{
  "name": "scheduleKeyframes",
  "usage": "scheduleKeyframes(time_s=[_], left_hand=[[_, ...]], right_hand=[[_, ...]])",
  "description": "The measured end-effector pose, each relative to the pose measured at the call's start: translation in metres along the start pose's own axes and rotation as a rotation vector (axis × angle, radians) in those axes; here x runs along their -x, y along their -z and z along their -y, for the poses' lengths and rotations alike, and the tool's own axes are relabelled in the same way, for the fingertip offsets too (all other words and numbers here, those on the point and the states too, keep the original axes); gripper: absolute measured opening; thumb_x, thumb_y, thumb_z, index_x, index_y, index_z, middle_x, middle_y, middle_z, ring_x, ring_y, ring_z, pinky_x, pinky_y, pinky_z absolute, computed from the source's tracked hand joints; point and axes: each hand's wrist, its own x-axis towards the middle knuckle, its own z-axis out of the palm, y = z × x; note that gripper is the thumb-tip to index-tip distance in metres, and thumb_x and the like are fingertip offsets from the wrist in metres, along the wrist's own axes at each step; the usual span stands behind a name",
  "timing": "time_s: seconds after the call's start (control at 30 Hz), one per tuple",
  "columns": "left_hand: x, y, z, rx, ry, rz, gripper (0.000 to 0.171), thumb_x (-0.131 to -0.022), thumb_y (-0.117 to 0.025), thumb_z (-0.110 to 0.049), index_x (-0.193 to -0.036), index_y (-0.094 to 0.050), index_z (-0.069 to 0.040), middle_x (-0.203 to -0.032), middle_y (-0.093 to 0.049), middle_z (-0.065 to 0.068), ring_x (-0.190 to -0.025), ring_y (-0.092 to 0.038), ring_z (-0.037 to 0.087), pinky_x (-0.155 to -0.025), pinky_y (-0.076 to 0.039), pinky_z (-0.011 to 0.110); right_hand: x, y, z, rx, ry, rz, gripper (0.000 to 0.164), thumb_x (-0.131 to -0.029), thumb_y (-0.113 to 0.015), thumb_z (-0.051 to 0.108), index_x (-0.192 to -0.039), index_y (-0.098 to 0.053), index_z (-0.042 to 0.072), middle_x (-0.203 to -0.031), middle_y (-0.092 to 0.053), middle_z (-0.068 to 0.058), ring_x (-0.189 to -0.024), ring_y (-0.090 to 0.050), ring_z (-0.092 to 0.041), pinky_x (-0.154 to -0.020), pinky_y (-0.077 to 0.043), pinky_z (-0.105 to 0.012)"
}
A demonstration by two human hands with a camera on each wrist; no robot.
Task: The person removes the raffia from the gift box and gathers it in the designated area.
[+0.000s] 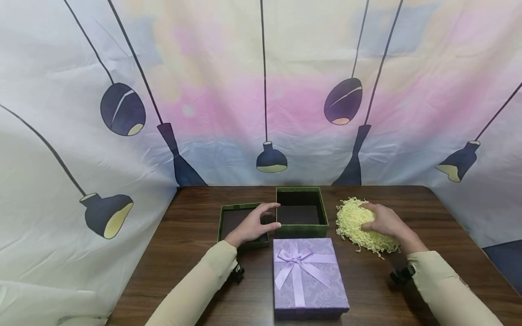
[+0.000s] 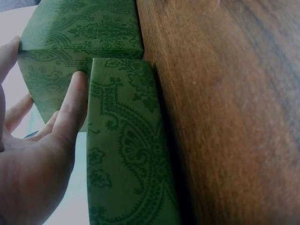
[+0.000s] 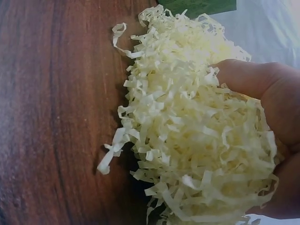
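My left hand (image 1: pixel 253 223) reaches over the shallow green lid (image 1: pixel 268 240), its thumb and fingers spread with tips at the left wall of an open green box (image 1: pixel 303 231). In the left wrist view those fingers lie against the patterned side of the box (image 2: pixel 51 89), next to the lid (image 2: pixel 126 145). The box is dark inside. To the right, my right hand (image 1: pixel 385 221) has its thumb and fingers around a pile of pale yellow shredded paper (image 1: pixel 352 222). The thumb presses into the shreds (image 3: pixel 197 122) in the right wrist view; the other fingers are mostly hidden.
A purple gift box (image 1: pixel 306 276) with a lilac ribbon bow stands in front of the green box, between my forearms. The brown wooden table (image 1: pixel 183 226) ends at a cloth backdrop (image 1: pixel 228 158) printed with hanging lamps.
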Motion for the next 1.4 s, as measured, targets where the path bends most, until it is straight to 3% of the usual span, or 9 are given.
scheduleKeyframes(time_s=[0.07, 0.17, 0.67, 0.87, 1.0, 1.23, 1.4], left_hand=[[0.0, 0.0, -0.001, 0.002, 0.003, 0.001, 0.065, -0.09, -0.071, -0.032, -0.146, -0.044, -0.012, -0.147, -0.044, 0.011, -0.127, -0.052, 0.032, -0.103, -0.047, 0.049], [0.001, 0.0, -0.003, 0.009, 0.017, 0.006, 0.064, -0.091, -0.071, -0.032, -0.147, -0.043, -0.015, -0.148, -0.043, 0.009, -0.128, -0.051, 0.031, -0.104, -0.047, 0.048], [0.006, 0.004, -0.011, 0.018, 0.02, -0.009, 0.06, -0.094, -0.067, -0.029, -0.147, -0.043, -0.015, -0.147, -0.043, 0.009, -0.13, -0.049, 0.033, -0.106, -0.045, 0.05], [0.01, 0.007, -0.012, 0.047, 0.016, -0.022, 0.061, -0.094, -0.068, -0.027, -0.146, -0.043, -0.008, -0.147, -0.043, 0.01, -0.131, -0.048, 0.033, -0.098, -0.053, 0.042], [0.013, 0.008, -0.013, 0.003, 0.001, -0.009, 0.062, -0.093, -0.068, -0.028, -0.146, -0.043, -0.009, -0.148, -0.041, 0.011, -0.133, -0.046, 0.033, -0.1, -0.052, 0.041], [0.021, 0.01, -0.017, -0.221, -0.018, -0.03, 0.064, -0.092, -0.067, -0.04, -0.146, -0.044, -0.013, -0.149, -0.042, 0.009, -0.137, -0.042, 0.029, -0.108, -0.042, 0.052], [0.026, 0.01, -0.018, -0.219, -0.03, -0.007, 0.065, -0.093, -0.067, -0.037, -0.147, -0.042, -0.011, -0.149, -0.041, 0.009, -0.136, -0.044, 0.03, -0.107, -0.046, 0.045]], right_hand=[[0.001, 0.001, 0.0, 0.0, -0.006, 0.0, 0.08, -0.071, -0.08, 0.028, -0.139, -0.049, 0.0, -0.133, -0.053, -0.033, -0.109, -0.058, -0.047, -0.087, -0.05, -0.06], [0.004, 0.002, 0.001, 0.005, -0.011, -0.002, 0.08, -0.073, -0.08, 0.031, -0.139, -0.049, 0.001, -0.134, -0.052, -0.033, -0.116, -0.053, -0.052, -0.091, -0.046, -0.065], [0.011, 0.008, 0.005, 0.031, 0.015, -0.054, 0.076, -0.078, -0.08, 0.042, -0.135, -0.053, 0.0, -0.133, -0.054, -0.031, -0.116, -0.052, -0.052, -0.094, -0.044, -0.065], [0.014, 0.01, 0.009, 0.033, 0.004, -0.092, 0.075, -0.079, -0.078, 0.046, -0.134, -0.055, 0.002, -0.133, -0.052, -0.032, -0.119, -0.048, -0.054, -0.095, -0.042, -0.067], [0.015, 0.011, 0.012, 0.047, -0.001, -0.126, 0.075, -0.079, -0.077, 0.047, -0.134, -0.055, 0.0, -0.133, -0.052, -0.033, -0.12, -0.047, -0.054, -0.096, -0.042, -0.066], [0.018, 0.015, 0.021, 0.052, 0.017, -0.179, 0.073, -0.082, -0.076, 0.045, -0.132, -0.055, -0.004, -0.131, -0.053, -0.033, -0.12, -0.047, -0.053, -0.097, -0.041, -0.065], [0.022, 0.02, 0.03, 0.06, 0.025, -0.205, 0.066, -0.085, -0.073, 0.04, -0.131, -0.055, -0.004, -0.132, -0.052, -0.032, -0.119, -0.048, -0.053, -0.096, -0.04, -0.066]])
